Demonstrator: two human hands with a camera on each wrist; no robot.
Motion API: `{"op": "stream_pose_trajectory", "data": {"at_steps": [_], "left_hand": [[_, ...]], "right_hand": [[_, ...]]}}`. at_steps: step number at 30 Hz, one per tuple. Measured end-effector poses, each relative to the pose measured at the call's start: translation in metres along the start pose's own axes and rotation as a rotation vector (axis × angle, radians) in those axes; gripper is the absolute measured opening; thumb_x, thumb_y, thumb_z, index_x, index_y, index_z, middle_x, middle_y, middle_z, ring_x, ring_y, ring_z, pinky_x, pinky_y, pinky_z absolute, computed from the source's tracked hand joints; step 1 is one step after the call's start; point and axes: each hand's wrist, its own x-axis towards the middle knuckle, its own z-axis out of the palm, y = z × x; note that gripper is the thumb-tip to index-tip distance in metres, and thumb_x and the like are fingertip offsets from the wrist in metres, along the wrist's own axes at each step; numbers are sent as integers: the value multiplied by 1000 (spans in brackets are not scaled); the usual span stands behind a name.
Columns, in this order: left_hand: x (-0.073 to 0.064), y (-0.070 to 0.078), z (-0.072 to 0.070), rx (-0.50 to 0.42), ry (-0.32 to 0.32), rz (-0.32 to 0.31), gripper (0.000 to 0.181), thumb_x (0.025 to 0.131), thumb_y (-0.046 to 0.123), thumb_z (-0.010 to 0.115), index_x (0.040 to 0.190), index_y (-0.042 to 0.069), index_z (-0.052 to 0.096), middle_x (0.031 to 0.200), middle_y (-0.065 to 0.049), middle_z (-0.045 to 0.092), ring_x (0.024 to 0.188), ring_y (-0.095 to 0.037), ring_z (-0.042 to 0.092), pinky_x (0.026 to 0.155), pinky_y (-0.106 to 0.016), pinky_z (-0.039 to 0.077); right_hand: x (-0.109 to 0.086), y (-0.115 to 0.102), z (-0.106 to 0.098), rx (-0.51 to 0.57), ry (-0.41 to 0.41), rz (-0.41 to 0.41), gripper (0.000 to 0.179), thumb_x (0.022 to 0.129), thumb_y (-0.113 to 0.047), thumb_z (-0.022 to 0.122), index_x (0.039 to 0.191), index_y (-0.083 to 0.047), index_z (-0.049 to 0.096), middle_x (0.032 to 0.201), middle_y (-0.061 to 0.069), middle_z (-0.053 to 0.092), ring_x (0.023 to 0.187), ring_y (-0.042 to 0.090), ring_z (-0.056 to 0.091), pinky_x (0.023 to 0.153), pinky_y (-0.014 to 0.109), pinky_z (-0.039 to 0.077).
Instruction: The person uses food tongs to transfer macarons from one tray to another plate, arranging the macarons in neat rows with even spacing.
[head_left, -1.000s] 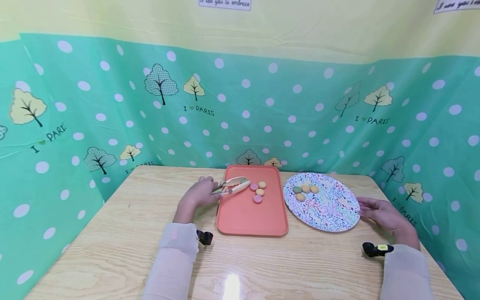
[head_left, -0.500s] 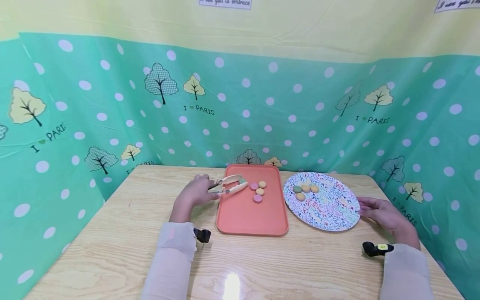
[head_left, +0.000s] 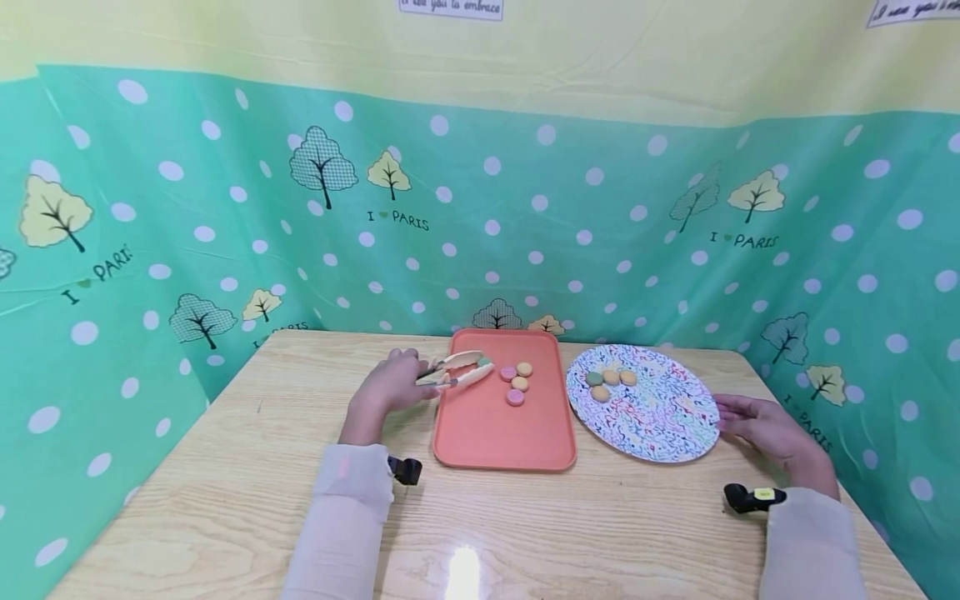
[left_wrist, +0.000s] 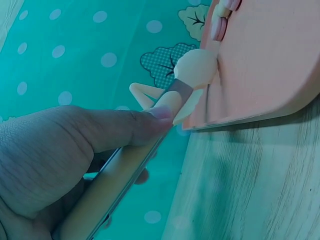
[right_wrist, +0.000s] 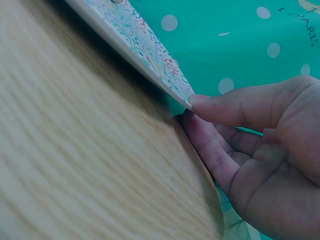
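Observation:
My left hand (head_left: 393,382) grips a pair of tongs (head_left: 474,375), thumb along one arm in the left wrist view. The pale tong heads lie either side of a green macaron (head_left: 483,362) over the coral tray (head_left: 502,437); whether both touch it I cannot tell. Pink macarons (head_left: 515,397) and yellow macarons (head_left: 524,369) sit right of the tongs on that tray. With thumb above and fingers below, my right hand (head_left: 768,429) pinches the rim of a speckled round plate (right_wrist: 165,82). A green macaron (head_left: 594,379) and several tan macarons (head_left: 611,377) rest at the plate's left.
The wooden table (head_left: 585,533) carries both tray and plate, which stand side by side near its back edge. A green dotted curtain (head_left: 480,225) hangs behind and along both sides. Each wrist wears a black camera (head_left: 406,471).
My left hand has drawn slightly left with the tongs, whose heads spread apart and then came slightly closer around the green macaron. My right hand and the plate stayed put.

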Motion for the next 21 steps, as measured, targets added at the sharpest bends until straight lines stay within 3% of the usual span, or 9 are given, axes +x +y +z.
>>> {"op": "stream_pose_trajectory", "data": {"at_steps": [4, 7, 9, 16, 18, 21], "left_hand": [[0, 0, 0, -13, 14, -9, 50, 93, 40, 75, 127, 4, 71, 113, -12, 60, 97, -29, 48, 82, -48, 46], [0, 1, 0, -25, 32, -10, 50, 94, 39, 73, 129, 3, 69, 116, -12, 59, 97, -29, 48, 82, -47, 46], [0, 2, 0, -23, 46, -9, 52, 96, 39, 71, 132, 2, 67, 122, -14, 59, 101, -30, 48, 86, -48, 47], [5, 7, 1, 29, 129, 17, 56, 100, 40, 66, 138, -1, 61, 131, -20, 56, 116, -37, 49, 97, -53, 46], [8, 8, 3, 35, 150, 22, 56, 100, 40, 66, 138, 0, 61, 130, -20, 56, 117, -36, 48, 96, -53, 46], [11, 10, 5, 37, 176, 28, 56, 100, 41, 64, 139, 0, 60, 128, -19, 56, 116, -36, 48, 95, -53, 47]], "right_hand": [[-2, -4, 0, 7, -9, 4, 65, 100, -17, 67, 153, 8, 38, 153, 30, 42, 137, 43, 44, 100, 34, 50], [-3, -5, 0, 27, -16, 7, 66, 99, -16, 67, 153, 9, 37, 154, 31, 40, 141, 47, 37, 110, 57, 37], [-2, -5, 0, 48, -20, 6, 66, 99, -15, 67, 153, 10, 36, 154, 32, 39, 143, 49, 34, 111, 63, 32], [-1, -1, 0, 40, -17, 3, 66, 100, -17, 67, 153, 9, 37, 154, 31, 40, 142, 47, 36, 111, 61, 35], [-1, -1, 0, 27, -15, -2, 66, 100, -17, 67, 153, 8, 37, 154, 30, 41, 141, 47, 37, 109, 55, 40], [-1, 0, 0, 13, -9, -8, 65, 100, -17, 67, 153, 8, 38, 153, 30, 42, 140, 45, 41, 99, 35, 51]]}}
